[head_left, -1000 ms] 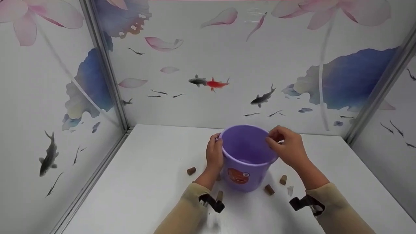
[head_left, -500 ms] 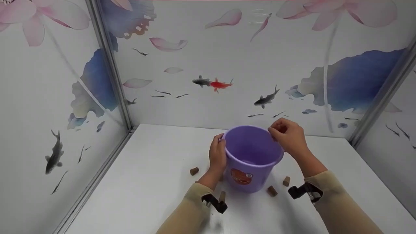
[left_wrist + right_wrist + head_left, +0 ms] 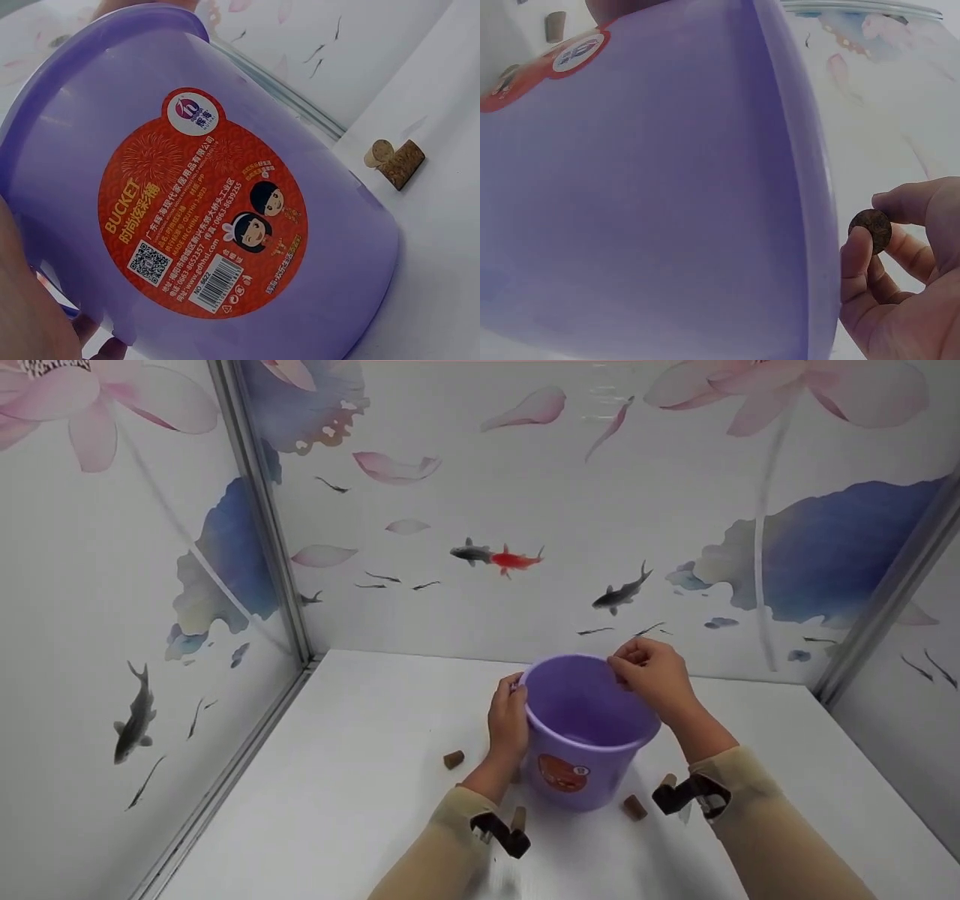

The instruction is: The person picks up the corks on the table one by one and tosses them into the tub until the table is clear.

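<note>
looks partway at best to me. there's one cork (image 3: pixel 880 223) pinched in the fingertips of the right hand (image 3: pixel 654 675), up by the rim of the purple bucket (image 3: pixel 604 772), not yet let go. left hand (image 3: pixel 508 724) has a grip on the bucket's side near the rim, so i'd call the steadying part sorted. as for what's left, i count at least four loose corks (image 3: pixel 454 760) lying around the bucket on the white table (image 3: pixel 360 750), one half hidden by the right wrist's gear. i see no corks inside, but the near wall blocks some of the bottom, so can't swear to it.

looks-wise, the pinched cork shows a round end, dark brown and kinda mottled. the loose ones are lighter, stubby, some tapered at one end. bucket's smooth and a bit shiny, wider at the top, with a big red sticker (image 3: pixel 202 217) that literally says "bucket" in yellow.
</note>
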`<state>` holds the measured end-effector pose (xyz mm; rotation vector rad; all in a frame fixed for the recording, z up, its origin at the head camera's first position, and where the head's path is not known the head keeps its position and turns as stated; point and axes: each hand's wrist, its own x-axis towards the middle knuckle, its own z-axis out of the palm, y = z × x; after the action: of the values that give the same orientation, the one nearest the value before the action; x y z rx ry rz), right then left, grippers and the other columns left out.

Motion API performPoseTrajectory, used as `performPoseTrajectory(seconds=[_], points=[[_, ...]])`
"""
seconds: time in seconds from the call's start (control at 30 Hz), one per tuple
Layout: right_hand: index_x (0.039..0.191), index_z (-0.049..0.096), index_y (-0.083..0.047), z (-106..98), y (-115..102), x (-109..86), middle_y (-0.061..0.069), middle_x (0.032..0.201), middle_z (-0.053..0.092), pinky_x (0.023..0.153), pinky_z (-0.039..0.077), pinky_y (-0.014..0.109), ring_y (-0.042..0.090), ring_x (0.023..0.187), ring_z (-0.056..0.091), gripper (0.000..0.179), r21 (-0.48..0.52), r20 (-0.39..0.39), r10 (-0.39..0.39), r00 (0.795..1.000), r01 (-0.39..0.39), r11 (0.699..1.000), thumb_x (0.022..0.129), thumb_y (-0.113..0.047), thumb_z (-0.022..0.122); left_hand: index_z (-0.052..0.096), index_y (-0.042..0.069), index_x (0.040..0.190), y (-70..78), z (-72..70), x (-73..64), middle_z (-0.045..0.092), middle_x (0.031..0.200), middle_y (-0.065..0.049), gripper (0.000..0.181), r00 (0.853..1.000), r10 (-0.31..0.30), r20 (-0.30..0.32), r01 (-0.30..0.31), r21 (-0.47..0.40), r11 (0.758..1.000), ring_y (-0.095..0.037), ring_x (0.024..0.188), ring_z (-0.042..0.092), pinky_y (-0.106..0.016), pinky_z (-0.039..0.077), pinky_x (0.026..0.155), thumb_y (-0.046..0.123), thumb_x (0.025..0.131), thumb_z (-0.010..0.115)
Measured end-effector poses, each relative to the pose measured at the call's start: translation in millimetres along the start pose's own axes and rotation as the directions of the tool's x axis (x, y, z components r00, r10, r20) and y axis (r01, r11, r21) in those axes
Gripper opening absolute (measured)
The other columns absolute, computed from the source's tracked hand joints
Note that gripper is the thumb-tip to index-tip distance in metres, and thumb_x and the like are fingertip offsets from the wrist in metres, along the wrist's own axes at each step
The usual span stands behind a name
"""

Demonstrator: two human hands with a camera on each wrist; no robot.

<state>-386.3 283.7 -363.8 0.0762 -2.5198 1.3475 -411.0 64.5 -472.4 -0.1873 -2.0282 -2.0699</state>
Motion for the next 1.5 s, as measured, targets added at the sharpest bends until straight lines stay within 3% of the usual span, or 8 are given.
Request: performPoseTrajectory(seconds=[0.37,0.67,1.0,1.23,1.5], points=[[0.104,0.068,-0.001,10.1,-2.2,-4.1,0.0,0.083,0.069,0.07,0.06,0.022,0.013,0.077,0.07,0.024,0.091,0.054,0.036,0.998,-0.041,0.995,0.1,-0.023,0.074,0.064,0.012,0.139,-0.1,-1.3,0.2,0.066,0.143,-0.01,0.044,1.0,0.024,-0.016,-0.023,0.031,0.999,-0.03,0.135,0.06,-0.052,0.047,0.116,0.03,0.106,0.041],[0.104,0.071,-0.004,10.3,-4.3,-6.5,-0.002,0.082,0.069,0.067,0.057,0.021,0.01,0.073,0.067,0.026,-0.019,0.005,0.02,1.0,-0.02,1.0,0.098,-0.029,0.076,0.064,0.014,0.139,-1.5,-0.8,-0.4,0.066,0.144,-0.008,0.044,1.0,-0.006,-0.018,0.007,0.034,0.999,-0.029,0.137,0.059,-0.052,0.046,0.117,0.032,0.106,0.042],[0.104,0.07,-0.005,4.5,-3.5,-16.8,-0.001,0.085,0.065,0.066,0.056,0.022,0.013,0.075,0.065,0.028,-0.03,-0.023,0.049,0.999,-0.049,0.998,0.098,-0.031,0.076,0.065,0.012,0.138,-1.4,-1.4,1.7,0.066,0.143,-0.009,0.044,1.0,0.009,-0.017,-0.008,0.028,1.0,-0.029,0.134,0.06,-0.051,0.047,0.116,0.03,0.105,0.042],[0.107,0.069,-0.004,-2.9,-4.3,-36.9,0.0,0.089,0.062,0.067,0.056,0.022,0.012,0.078,0.062,0.026,0.058,-0.043,0.121,0.992,-0.118,0.991,0.099,-0.029,0.074,0.064,0.013,0.138,-1.7,-3.1,-1.1,0.066,0.143,-0.009,0.043,1.0,0.01,-0.003,-0.01,0.037,0.999,-0.028,0.135,0.06,-0.05,0.047,0.116,0.03,0.106,0.042],[0.111,0.069,-0.003,-14.1,-7.6,-52.1,-0.007,0.087,0.063,0.069,0.057,0.022,0.01,0.08,0.06,0.024,0.156,-0.06,0.132,0.989,-0.122,0.98,0.102,-0.024,0.071,0.065,0.011,0.138,-1.7,-5.6,1.4,0.067,0.141,-0.009,0.043,0.999,0.038,-0.004,-0.038,0.029,0.999,-0.028,0.132,0.061,-0.049,0.048,0.115,0.029,0.106,0.042]])
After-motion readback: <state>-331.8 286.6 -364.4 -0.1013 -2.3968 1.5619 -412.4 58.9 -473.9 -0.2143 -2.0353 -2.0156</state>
